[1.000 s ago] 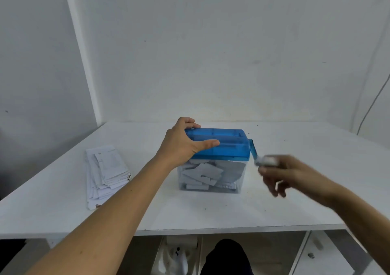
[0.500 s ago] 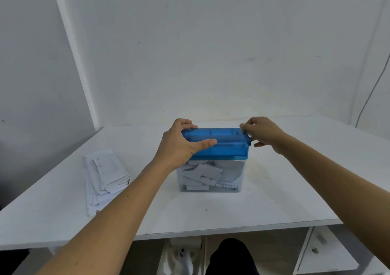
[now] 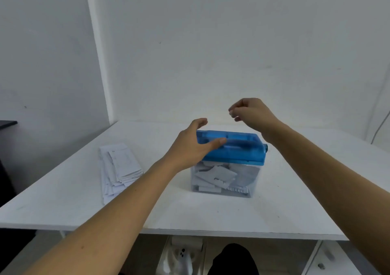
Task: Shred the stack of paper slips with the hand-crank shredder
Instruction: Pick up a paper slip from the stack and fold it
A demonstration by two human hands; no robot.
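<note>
Spreads the left hand [image 3: 194,146] flat and wide over the left end of the shredder [image 3: 242,156], thumb along the near face of the blue lid [image 3: 240,136], fingers reaching to its far edge. Grips nothing there; cannot say whether the palm presses the plastic or hangs just clear of it. Holds the right hand [image 3: 251,112] up in the air above the lid's far right side, apart from it, fingers loosely curled toward the thumb, with nothing visible between them. Touches the crank with neither hand. Shows only a short blue stub [image 3: 266,147] at the lid's right end, with no handle to make out.

Places the shredder at centre frame on the white desk [image 3: 211,213]. Carries under the lid a clear bin [image 3: 223,181] with a jumble of cut white pieces inside. Shows no slip standing in the slot, as far as the top can be read.

Finds the stack of slips [image 3: 119,165] at centre left, flat on the desk, fanned and thick, well apart from the shredder and from both hands.

Reads as partway done: some paper already through the cutters, a good deal more waiting. Seems to sit between feeds. Calls next for a slip from the stack, then the slot, then the crank.

Backs onto a plain white wall [image 3: 232,42].
</note>
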